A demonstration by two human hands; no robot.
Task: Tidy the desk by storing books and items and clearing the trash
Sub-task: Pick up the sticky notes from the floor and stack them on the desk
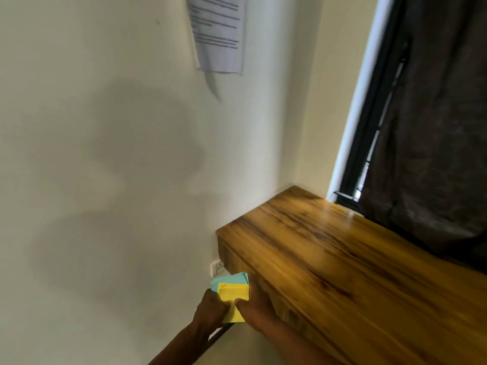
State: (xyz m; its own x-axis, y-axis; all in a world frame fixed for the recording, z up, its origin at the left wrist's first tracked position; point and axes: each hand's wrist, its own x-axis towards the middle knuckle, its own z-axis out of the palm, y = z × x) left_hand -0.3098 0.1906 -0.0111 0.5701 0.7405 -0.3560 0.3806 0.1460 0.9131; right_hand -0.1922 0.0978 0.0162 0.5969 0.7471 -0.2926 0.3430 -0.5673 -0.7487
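Note:
A small stack of sticky notes point(233, 292), yellow on top with light blue ones behind, is held low in the view beside the left end of the wooden desk point(342, 259). My left hand point(209, 308) grips the stack's left side. My right hand point(254, 305) pinches its right side, thumb on the yellow top sheet. The picture is blurred, so finer finger detail is unclear. Nothing lies on the visible desk top.
A pale wall fills the left side, with a printed paper sheet point(217, 32) hanging high on it. A white wall socket point(218, 267) sits just below the desk's left corner. A dark curtain point(432, 127) and a black window frame point(374, 101) stand behind the desk at right.

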